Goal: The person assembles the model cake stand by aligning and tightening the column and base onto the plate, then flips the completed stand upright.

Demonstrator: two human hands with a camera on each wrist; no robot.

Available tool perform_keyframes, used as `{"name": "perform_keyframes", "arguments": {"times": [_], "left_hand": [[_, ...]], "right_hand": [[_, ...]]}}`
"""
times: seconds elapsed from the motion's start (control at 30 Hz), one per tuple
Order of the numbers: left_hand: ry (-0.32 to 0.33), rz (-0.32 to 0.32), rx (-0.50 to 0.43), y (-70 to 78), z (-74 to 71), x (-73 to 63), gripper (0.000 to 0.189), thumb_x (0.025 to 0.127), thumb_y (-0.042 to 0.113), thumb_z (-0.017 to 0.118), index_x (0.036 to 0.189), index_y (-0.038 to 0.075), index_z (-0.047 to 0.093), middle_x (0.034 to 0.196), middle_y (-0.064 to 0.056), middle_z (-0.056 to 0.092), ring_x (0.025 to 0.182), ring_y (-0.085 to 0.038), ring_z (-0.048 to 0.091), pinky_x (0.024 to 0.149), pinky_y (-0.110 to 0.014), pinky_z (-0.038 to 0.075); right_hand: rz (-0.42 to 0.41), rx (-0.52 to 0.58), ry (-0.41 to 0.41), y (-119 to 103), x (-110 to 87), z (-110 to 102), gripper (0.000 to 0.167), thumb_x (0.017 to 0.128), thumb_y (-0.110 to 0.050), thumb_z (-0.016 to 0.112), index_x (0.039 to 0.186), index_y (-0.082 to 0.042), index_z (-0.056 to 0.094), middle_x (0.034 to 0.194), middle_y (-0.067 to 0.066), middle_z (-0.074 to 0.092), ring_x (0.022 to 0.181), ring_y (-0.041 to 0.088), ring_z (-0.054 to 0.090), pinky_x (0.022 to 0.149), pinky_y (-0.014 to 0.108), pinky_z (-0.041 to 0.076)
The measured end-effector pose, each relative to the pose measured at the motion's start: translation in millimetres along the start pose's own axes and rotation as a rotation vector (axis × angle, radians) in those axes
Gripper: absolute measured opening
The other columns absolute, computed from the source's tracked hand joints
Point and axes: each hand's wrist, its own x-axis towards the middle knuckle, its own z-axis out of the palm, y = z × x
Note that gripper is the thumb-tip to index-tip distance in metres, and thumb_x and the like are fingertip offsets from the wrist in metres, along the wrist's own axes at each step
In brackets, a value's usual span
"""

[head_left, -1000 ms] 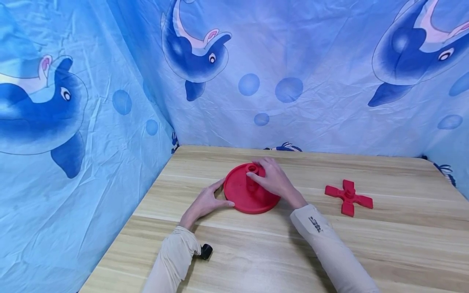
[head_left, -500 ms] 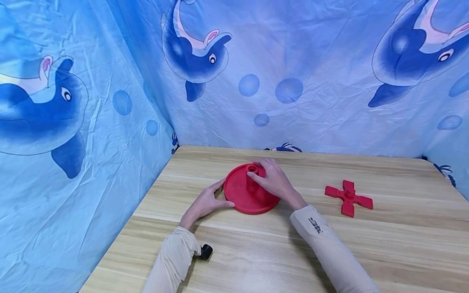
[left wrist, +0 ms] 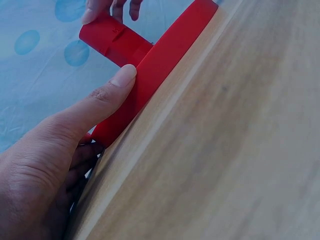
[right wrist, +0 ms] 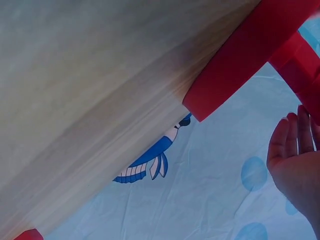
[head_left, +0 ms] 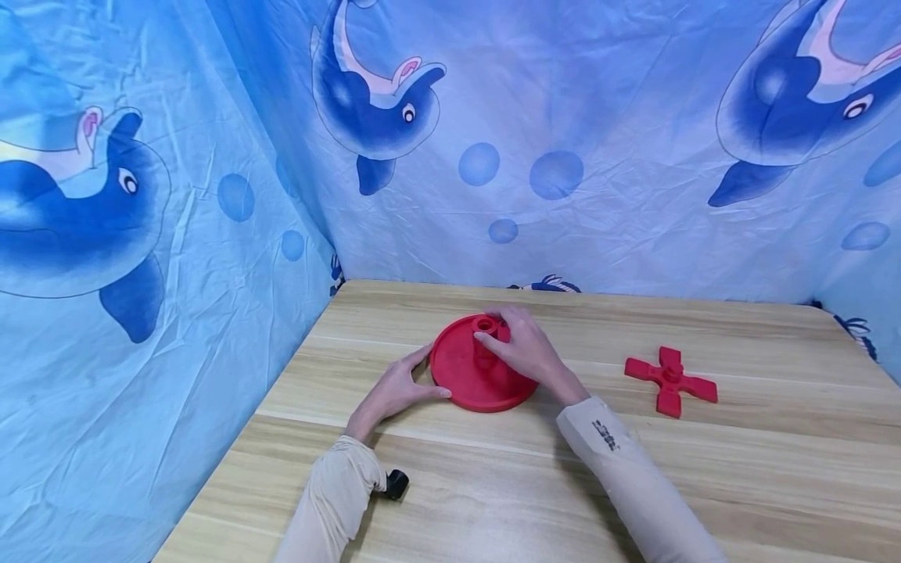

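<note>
Hardly anything has moved since the earlier frame: thumb and fingers of the right hand [head_left: 524, 346] still pinch the post [head_left: 482, 356] near its top. Those of the left hand [head_left: 396, 389] are spread apart, gripping the left rim of the disc [head_left: 454, 374]. The post stands upright on the disc, flat on the table [head_left: 704, 485]. The cross [head_left: 672, 383] lies apart, rightward; dolphin-print cloth [head_left: 612, 242] hangs behind.

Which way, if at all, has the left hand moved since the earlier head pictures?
No, in no direction: judged against the back edge of the table in the head view, the left hand shows no shift, gripping the red dish.
</note>
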Motion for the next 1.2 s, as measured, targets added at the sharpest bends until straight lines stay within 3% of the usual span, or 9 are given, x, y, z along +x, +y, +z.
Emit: {"name": "perform_keyframes", "arguments": {"times": [1.2], "left_hand": [[0.001,0.018,0.002,0.0,-0.7,-1.1,0.103,0.077,0.054,0.089,0.162,0.023,0.039,0.16,-0.005,0.044,0.148,-0.029,0.037,0.116,-0.053,0.037]], "right_hand": [[-0.003,-0.008,-0.027,-1.0,-1.6,-0.8,0.053,0.097,-0.022,0.074,0.146,-0.008,0.059,0.141,0.013,0.058,0.13,0.031,0.051,0.092,0.049,0.059]]}}
